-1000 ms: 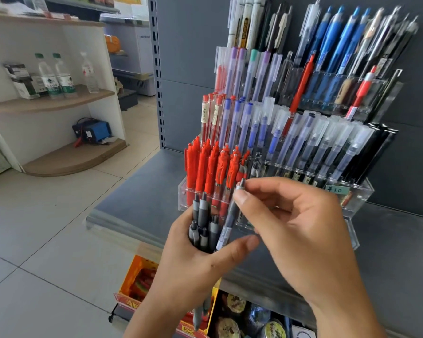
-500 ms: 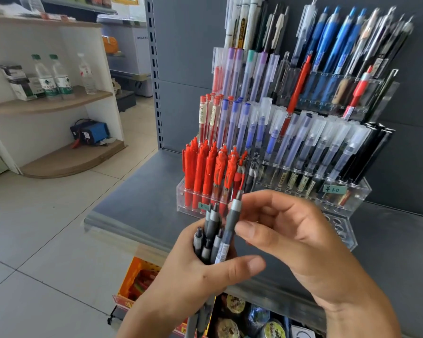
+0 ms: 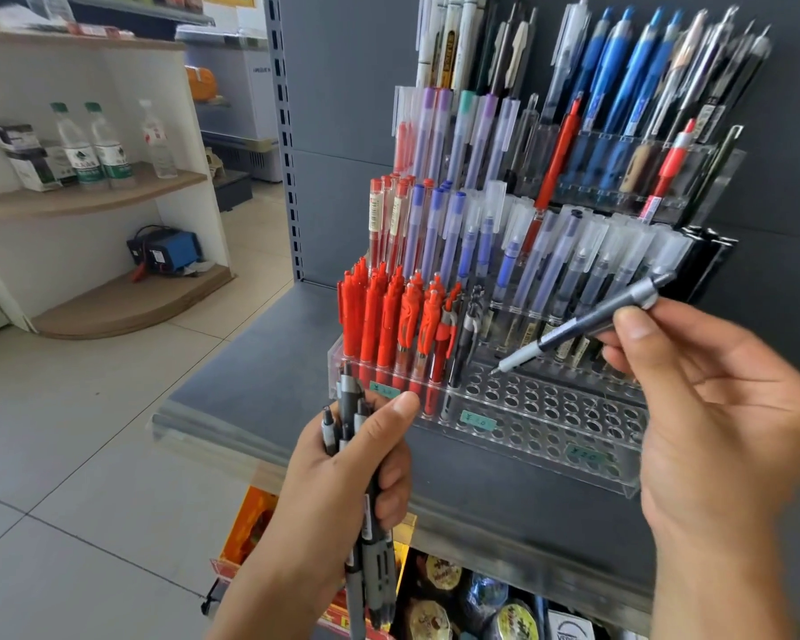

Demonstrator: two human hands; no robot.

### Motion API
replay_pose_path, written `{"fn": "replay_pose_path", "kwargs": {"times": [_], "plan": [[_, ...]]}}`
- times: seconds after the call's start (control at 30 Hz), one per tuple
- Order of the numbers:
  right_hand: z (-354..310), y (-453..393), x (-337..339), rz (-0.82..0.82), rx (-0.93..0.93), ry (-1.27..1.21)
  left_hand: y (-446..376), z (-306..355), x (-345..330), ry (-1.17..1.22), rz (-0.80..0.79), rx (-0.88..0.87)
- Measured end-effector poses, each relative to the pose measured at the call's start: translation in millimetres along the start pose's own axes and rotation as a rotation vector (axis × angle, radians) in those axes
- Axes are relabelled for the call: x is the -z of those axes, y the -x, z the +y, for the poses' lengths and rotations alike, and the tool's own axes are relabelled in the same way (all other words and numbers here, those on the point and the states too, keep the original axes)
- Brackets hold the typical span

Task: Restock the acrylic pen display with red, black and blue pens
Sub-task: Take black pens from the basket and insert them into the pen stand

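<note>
A tiered acrylic pen display (image 3: 546,431) stands on a grey shelf (image 3: 259,371). Red pens (image 3: 379,321) fill its front left holes, and a couple of black pens (image 3: 465,334) stand beside them. Many front holes to the right stand open. My left hand (image 3: 342,473) grips a bundle of black pens (image 3: 366,515) upright, just in front of the display's left corner. My right hand (image 3: 707,394) pinches a single black pen (image 3: 583,323) between thumb and fingers. That pen slants with its tip down-left, hovering over the holes.
Upper tiers hold blue, purple, clear-capped and black pens (image 3: 620,80) against a grey back panel. Lower shelf goods (image 3: 476,593) show beneath. At left a white corner shelf (image 3: 89,196) carries water bottles, and a blue device (image 3: 167,251) sits below. The floor is tiled.
My right hand drew one black pen out of the bundle and carried it up and right, over the display's holes. My left hand lowered slightly with the bundle.
</note>
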State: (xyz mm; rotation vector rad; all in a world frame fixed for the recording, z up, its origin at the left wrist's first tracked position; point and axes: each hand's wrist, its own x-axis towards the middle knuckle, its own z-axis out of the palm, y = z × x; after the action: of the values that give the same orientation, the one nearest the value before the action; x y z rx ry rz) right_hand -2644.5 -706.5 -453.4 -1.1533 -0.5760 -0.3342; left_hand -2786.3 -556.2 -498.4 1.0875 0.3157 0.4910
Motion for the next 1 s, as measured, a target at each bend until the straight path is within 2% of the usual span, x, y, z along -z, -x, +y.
{"fn": "replay_pose_path", "kwargs": {"times": [0.43,0.77,1.0], "plan": [[23.3,4.9,-22.0,0.024,0.121,0.222,-1.1,-1.3,-1.8,-0.041,0.034,-0.003],[34.9,7.1,-42.4,-0.12,0.168,0.546,-0.3,0.9,0.8,-0.027,0.051,0.0],[37.8,7.7,-44.7,-0.162,0.037,0.688,-0.4,2.8,2.0,-0.034,0.053,-0.006]]}}
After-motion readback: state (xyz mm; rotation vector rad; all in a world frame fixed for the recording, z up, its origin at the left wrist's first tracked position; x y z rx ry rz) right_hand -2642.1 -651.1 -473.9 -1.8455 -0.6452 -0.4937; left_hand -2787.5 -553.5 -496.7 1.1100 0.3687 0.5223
